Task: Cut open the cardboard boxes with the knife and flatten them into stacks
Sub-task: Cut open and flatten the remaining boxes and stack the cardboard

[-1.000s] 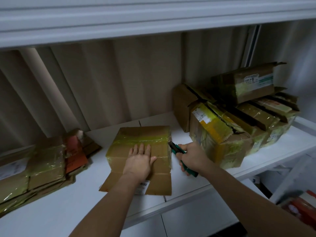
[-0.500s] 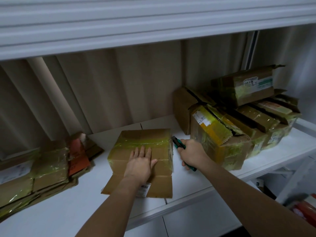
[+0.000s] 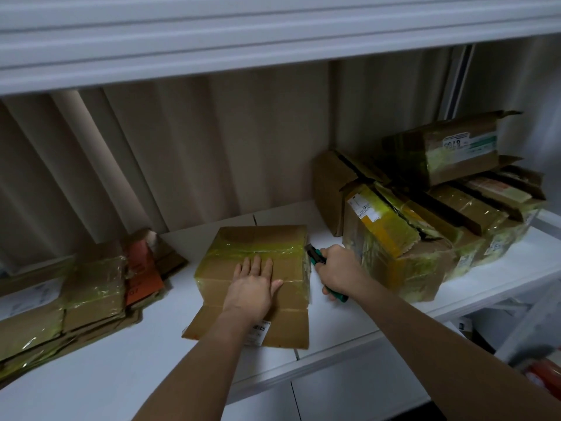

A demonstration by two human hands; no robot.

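One head-worn wide-angle view looks forward and down from close above the white shelf [image 3: 379,323], both forearms reaching in from below; the frame's edges are dim, perhaps distorted.

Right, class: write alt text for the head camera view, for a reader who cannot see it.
A left hand presses flat on a taped cardboard box while the right hand holds a green knife at its right side. Flattened boxes lie left, uncut boxes right.
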